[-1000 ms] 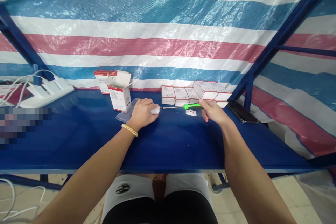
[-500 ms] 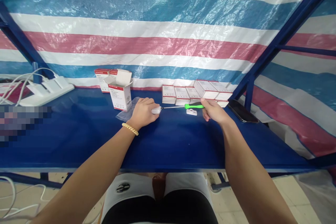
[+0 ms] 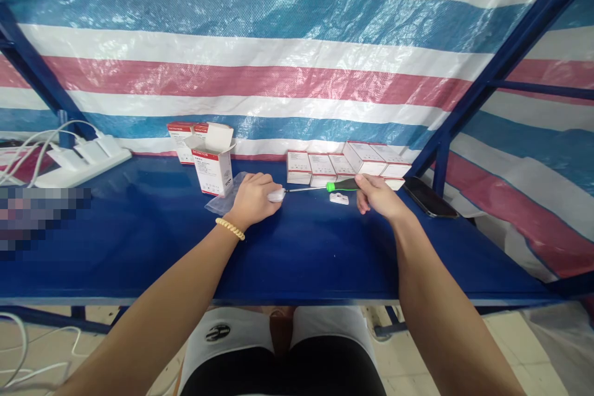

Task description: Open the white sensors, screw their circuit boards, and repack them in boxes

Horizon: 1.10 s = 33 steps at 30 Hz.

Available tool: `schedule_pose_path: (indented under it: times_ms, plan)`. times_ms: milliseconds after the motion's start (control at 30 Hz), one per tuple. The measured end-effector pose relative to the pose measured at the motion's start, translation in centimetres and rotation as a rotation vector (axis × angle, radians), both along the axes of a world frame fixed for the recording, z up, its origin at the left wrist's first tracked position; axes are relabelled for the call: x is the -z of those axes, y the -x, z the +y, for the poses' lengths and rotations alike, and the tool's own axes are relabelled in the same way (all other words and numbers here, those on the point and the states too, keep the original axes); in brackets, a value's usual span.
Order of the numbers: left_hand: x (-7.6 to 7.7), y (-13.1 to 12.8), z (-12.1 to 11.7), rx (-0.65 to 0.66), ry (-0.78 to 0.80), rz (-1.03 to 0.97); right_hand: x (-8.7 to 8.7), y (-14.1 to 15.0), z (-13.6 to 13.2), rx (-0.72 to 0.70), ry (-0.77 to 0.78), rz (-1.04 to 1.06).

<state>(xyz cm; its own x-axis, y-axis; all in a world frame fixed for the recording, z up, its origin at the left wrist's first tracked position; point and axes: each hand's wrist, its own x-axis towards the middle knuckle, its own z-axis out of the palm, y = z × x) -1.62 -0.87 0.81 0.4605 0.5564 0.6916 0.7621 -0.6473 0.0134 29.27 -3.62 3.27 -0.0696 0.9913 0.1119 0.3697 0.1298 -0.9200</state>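
My left hand (image 3: 254,198) is closed around a small white plastic piece (image 3: 276,195), most of it hidden by the fingers. In my right hand (image 3: 377,193) is a screwdriver (image 3: 342,185) with a green and black handle, lying level. Its thin shaft points left and its tip meets the right end of the white piece. Just below the handle, a small white plastic part (image 3: 338,198) rests on the table. A clear plastic bag (image 3: 221,203) lies beside and partly behind my left hand.
An opened white and red detector box (image 3: 212,172) stands left of my left hand, with others behind it. Several small boxes (image 3: 322,167) line the back. A phone (image 3: 429,197) lies at right. A power strip (image 3: 83,167) with plugs sits at left on the blue table (image 3: 297,253).
The screwdriver's handle has rolled in my right hand, now showing more black and less green. My left hand and the white piece stay where they were.
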Motion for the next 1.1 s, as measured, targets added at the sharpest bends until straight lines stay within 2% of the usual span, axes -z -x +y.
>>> schedule_pose_path:
  times_ms: [67, 133, 200, 333, 400, 600, 733, 833, 967, 1033, 1100]
  plan:
    - [-0.04, 0.02, 0.01, 0.002, -0.015, -0.012, 0.11, -0.08, 0.1, 0.05, 0.002, -0.107]
    - [-0.07, 0.05, 0.03, 0.005, -0.025, -0.026, 0.16, -0.13, 0.12, 0.068, 0.017, -0.124]
    - [-0.08, 0.08, 0.07, 0.003, -0.024, -0.035, 0.14, -0.13, 0.09, 0.039, 0.044, -0.038]
    - [-0.04, 0.09, 0.11, -0.008, -0.011, -0.046, -0.02, -0.04, -0.07, -0.117, 0.091, 0.263]
    - [-0.03, 0.07, 0.09, -0.007, -0.006, -0.043, -0.07, -0.01, -0.11, -0.134, 0.066, 0.288]
    - [-0.06, 0.17, 0.05, 0.002, -0.014, -0.03, -0.01, 0.01, -0.01, 0.005, -0.007, -0.059]
    - [-0.05, 0.32, 0.12, -0.01, -0.023, -0.063, 0.04, 0.07, 0.06, 0.052, 0.014, -0.125]
    - [-0.05, 0.27, 0.15, -0.02, -0.014, -0.085, 0.08, 0.05, 0.11, 0.01, 0.031, -0.032]
    - [-0.04, -0.01, 0.06, 0.002, -0.014, -0.052, 0.04, -0.13, 0.08, -0.099, 0.012, 0.261]
    - [-0.05, -0.11, -0.01, 0.008, -0.012, -0.034, -0.02, -0.18, 0.01, -0.102, 0.01, 0.266]
    - [-0.05, -0.13, -0.05, 0.01, -0.004, -0.022, -0.07, -0.17, -0.03, -0.072, -0.002, 0.171]
